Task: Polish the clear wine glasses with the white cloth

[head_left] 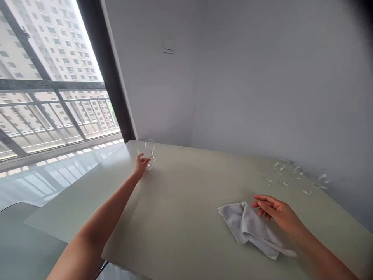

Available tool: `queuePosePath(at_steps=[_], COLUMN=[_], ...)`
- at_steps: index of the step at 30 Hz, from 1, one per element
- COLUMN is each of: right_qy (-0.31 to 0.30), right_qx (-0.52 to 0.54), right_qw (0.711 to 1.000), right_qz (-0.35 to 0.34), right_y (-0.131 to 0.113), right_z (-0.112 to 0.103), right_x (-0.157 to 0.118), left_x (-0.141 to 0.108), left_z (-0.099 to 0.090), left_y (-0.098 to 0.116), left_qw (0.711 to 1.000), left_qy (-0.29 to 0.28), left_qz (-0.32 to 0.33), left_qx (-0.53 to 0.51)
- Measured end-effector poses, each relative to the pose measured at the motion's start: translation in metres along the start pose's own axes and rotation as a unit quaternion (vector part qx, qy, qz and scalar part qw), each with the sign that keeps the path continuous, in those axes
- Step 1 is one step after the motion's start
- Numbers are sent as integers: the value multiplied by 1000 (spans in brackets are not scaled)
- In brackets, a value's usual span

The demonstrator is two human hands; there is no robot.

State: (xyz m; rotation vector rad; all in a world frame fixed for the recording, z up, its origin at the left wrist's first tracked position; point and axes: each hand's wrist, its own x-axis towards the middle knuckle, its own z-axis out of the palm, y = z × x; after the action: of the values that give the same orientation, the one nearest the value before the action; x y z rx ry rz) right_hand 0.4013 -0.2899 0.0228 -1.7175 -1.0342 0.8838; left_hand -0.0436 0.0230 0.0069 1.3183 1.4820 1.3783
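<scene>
At the far left of the table, my left hand (141, 165) has its fingers around a clear stemmed glass (148, 166). A second stemmed glass (149, 146) stands upright right behind it. On the right, my right hand (272, 210) hovers just above and beside a crumpled light grey cloth (244, 223); its fingers are loosely curved and apart, with nothing held.
Several clear glass items (279, 166) are at the table's back right, near the wall; their outlines are faint. The pale table (186, 186) meets the grey walls. A window with railings is on the left, and a chair (23, 233) is at lower left.
</scene>
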Motion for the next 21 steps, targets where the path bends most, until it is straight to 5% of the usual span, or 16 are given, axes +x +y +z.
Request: queuePosePath(at_steps=[8,13,15,21], right_qy=[272,333,335,330], right_qx=[91,72,46,-103], right_qw=[958,940,941,938], right_qz=[5,17,16,-8], right_y=[45,58,55,37], right_z=[-50,-59,-58,-46], right_x=[50,98,116,145], left_x=[8,-15,-30,-85], left_z=[8,-3,-7,5], left_y=[-1,-11,-14,0], left_qw=[999,963,959,998], left_qy=[15,191,217,61], left_qz=[-30,-21,-20,-9], left_qx=[37,191,183,22])
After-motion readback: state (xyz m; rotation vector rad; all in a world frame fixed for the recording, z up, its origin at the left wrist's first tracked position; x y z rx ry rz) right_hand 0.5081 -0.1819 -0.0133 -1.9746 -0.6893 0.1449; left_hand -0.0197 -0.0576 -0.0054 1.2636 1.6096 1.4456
